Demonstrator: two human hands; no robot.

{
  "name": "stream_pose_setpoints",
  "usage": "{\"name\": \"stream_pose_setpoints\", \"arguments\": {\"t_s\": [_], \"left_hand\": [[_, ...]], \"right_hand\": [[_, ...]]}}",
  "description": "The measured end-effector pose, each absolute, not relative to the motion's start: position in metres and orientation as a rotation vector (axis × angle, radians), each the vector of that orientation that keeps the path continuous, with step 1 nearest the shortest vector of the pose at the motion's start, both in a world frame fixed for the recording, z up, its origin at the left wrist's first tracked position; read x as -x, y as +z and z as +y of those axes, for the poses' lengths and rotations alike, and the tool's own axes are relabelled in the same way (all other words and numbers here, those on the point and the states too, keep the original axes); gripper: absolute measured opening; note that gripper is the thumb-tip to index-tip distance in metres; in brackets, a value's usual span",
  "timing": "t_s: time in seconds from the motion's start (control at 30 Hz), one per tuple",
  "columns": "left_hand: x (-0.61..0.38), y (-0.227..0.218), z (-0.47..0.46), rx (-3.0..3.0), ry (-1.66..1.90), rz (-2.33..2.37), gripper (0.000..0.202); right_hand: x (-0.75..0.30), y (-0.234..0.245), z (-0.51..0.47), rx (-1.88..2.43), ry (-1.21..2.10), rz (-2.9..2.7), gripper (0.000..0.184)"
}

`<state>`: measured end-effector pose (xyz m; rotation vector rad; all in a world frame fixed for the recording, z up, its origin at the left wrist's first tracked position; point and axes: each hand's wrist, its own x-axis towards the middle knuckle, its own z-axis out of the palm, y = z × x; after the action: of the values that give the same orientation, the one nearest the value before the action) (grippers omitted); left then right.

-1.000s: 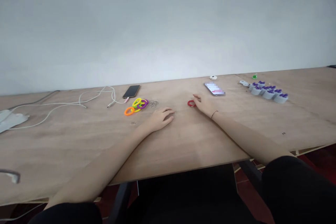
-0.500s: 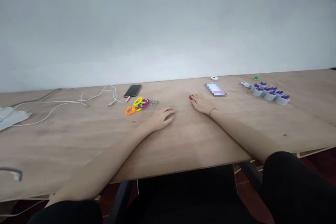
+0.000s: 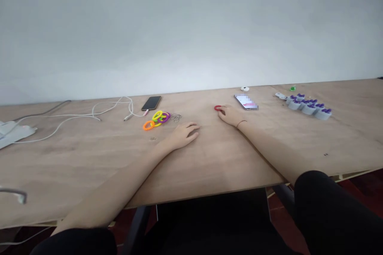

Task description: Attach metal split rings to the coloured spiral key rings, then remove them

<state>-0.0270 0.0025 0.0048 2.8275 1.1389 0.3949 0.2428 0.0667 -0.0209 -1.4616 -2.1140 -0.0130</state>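
R hand (image 3: pixel 230 115) touching red ring (image 3: pixel 216 107); L hand (image 3: pixel 182 135) palm-down on tbl (image 3: pixel 215 163).

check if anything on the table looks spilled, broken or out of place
I see no spill or breakage. Slightly odd: small dark specks sit by themselves on the table, well right of the right hand, too small to identify.

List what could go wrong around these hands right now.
The right hand covers only part of the small, round red ring, which might slip away. The left hand rests close to the cluster of small silvery loops and could scatter them. The flat rectangular phone with a lit screen lies just beyond the right hand, so a careless swing might bump it.
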Motion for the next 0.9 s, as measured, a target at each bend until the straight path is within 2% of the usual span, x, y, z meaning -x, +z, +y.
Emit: {"name": "stream_pose_setpoints", "arguments": {"t_s": [0.2,0.4,0.6,0.77,0.9], "left_hand": [[0.026,0.006,0.002,-2.828,0.423,1.132,0.039],[0.027,0.005,0.002,-2.828,0.423,1.12,0.039],[0.026,0.005,0.002,-2.824,0.406,1.122,0.039],[0.027,0.004,0.002,-2.82,0.418,1.13,0.038],[0.026,0.002,0.003,-2.852,0.434,1.133,0.037]], "right_hand": [[-0.242,-0.017,0.064,1.472,0.066,-2.12,0.035],[-0.239,-0.018,0.06,1.497,-0.015,-2.05,0.03],[-0.239,-0.019,0.061,1.463,0.049,-2.066,0.035],[-0.213,-0.012,0.057,1.31,-0.077,-2.089,0.032],[-0.17,-0.009,0.056,1.101,0.038,-2.306,0.028]]}}
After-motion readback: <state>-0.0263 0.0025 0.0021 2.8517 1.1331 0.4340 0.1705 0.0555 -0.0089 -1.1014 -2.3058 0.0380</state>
